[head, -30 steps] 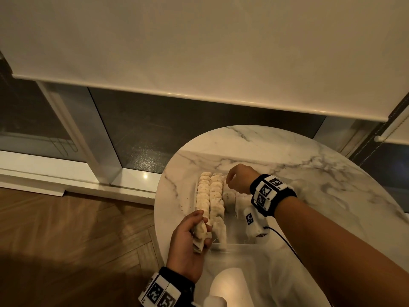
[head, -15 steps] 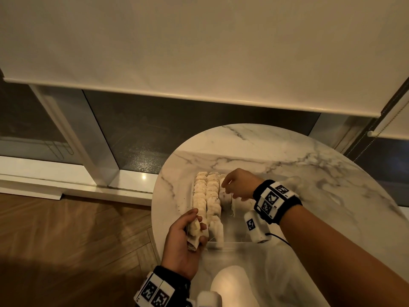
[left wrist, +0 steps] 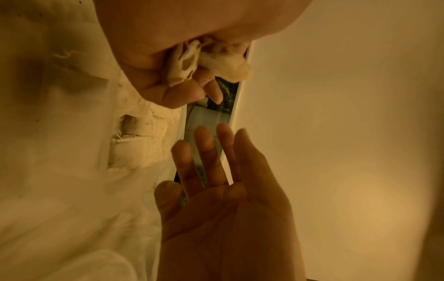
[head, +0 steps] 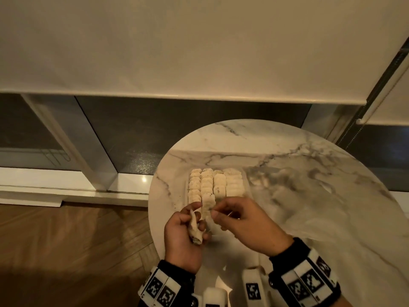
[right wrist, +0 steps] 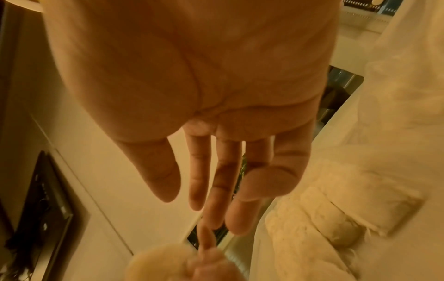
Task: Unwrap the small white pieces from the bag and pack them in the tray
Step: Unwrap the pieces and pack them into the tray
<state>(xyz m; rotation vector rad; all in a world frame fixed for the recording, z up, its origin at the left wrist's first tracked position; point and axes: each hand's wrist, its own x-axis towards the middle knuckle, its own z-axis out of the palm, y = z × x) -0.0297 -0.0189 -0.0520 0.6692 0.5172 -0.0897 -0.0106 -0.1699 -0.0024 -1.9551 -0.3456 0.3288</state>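
Several rows of small white pieces [head: 215, 185] fill the far part of a clear tray [head: 186, 192] on the marble table. My left hand [head: 199, 216] hovers over the tray's near end and grips a pale wrapped piece [head: 195, 227], seen close up as a crumpled wrapper with a white piece [left wrist: 225, 64] in the curled fingers [left wrist: 192, 93]. My right hand [head: 213, 213] is just right of it, its fingertips close to the held piece. In the wrist views the right hand's fingers [right wrist: 216, 180] are straight and hold nothing. The packed pieces [right wrist: 312, 218] lie below them.
The round marble table [head: 309, 173] ends just left of the tray, above a wooden floor [head: 66, 240]. Crinkled clear plastic [head: 278, 191] lies right of the tray. A white blind [head: 199, 52] and a dark window stand behind.
My right hand has drawn back from the far rows to beside my left hand. My left hand, still holding the wrapped piece, has risen slightly over the tray's near end.
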